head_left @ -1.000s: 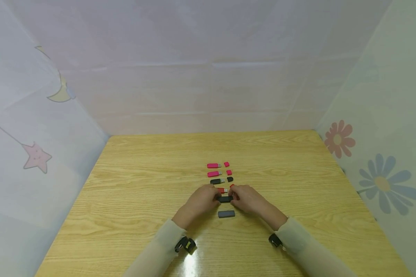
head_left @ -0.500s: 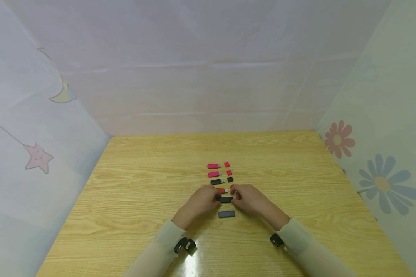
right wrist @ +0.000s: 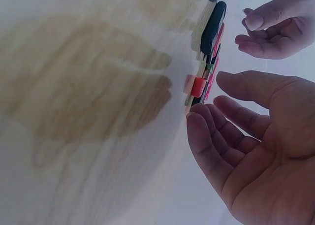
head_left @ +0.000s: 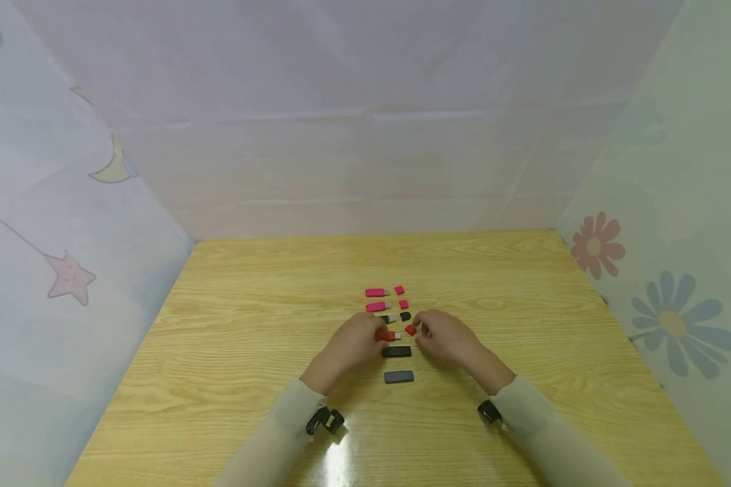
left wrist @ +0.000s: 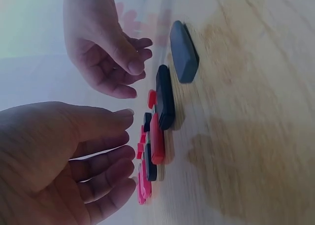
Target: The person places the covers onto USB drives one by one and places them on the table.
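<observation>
My left hand [head_left: 358, 337] hovers over the body end of a red USB stick [head_left: 391, 336]. In the left wrist view its fingers are relaxed and apart from the stick [left wrist: 157, 141], with nothing between them. My right hand [head_left: 446, 336] is just right of the small red cap [head_left: 411, 330]. In the right wrist view the thumb and fingers stand apart beside that cap [right wrist: 198, 87], holding nothing. A black USB stick [head_left: 397, 352] without a visible metal plug lies in front of the red one. Nearest me is a grey stick [head_left: 399, 377].
Behind, two pink USB sticks [head_left: 375, 293] with bare plugs lie beside their pink caps [head_left: 399, 290]. A black stick [head_left: 392, 318], partly hidden by my left hand, has its black cap [head_left: 405, 316] to the right. Patterned cloth walls border the wooden table [head_left: 250, 338].
Both hands have left the ends of the black stick, which stays on the table. They have shifted slightly away from me, the left to the red stick, the right beside the red cap.
</observation>
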Demonstrator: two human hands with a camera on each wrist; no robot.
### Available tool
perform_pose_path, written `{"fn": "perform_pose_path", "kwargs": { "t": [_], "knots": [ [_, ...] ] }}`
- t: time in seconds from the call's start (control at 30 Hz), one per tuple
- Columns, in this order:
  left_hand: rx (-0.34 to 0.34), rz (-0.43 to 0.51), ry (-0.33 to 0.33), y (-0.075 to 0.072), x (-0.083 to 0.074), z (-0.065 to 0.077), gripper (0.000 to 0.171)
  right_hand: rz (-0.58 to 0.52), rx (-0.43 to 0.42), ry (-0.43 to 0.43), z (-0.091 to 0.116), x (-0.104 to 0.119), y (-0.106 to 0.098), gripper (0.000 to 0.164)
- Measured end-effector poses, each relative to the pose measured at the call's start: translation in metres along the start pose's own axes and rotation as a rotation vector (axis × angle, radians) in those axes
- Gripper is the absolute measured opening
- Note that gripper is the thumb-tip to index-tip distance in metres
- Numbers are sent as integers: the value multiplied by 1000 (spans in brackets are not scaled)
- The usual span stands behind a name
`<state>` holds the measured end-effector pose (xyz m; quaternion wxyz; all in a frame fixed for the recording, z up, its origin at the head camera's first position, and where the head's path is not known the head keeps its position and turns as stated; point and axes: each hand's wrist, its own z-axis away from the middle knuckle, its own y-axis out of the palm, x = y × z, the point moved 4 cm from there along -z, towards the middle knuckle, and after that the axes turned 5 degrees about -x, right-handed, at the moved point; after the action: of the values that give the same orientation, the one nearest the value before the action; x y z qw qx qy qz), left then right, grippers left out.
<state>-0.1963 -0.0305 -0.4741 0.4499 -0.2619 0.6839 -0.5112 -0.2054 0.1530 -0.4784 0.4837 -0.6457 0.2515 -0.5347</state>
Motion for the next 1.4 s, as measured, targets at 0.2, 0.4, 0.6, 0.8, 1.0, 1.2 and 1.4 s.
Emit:
{"fn": "perform_pose_path", "kwargs": {
  "t": [0.2, 0.4, 0.6, 0.8, 1.0, 1.2, 1.4],
  "knots": [
    [25, -57, -20, 4, 4, -5, 20, 56, -7, -29, -4, 1, -1, 26],
    [28, -95, 16, 7, 5, -9, 17, 63, 14, -43, -9, 1, 1, 26],
    [40, -113, 15, 6, 4, -10, 19, 71, 25, -57, -12, 2, 3, 25],
    [47, -133, 3, 6, 3, -10, 22, 85, 33, -48, -15, 1, 5, 24],
    [34, -186, 20, 9, 3, -11, 15, 95, 50, -41, -17, 2, 7, 23],
    [40, -203, 24, 11, 2, -11, 9, 113, 49, -65, -18, 1, 9, 22],
    [26, -222, 32, 12, 2, -11, 9, 113, 43, -75, -19, 3, 8, 19]
  ]
}}
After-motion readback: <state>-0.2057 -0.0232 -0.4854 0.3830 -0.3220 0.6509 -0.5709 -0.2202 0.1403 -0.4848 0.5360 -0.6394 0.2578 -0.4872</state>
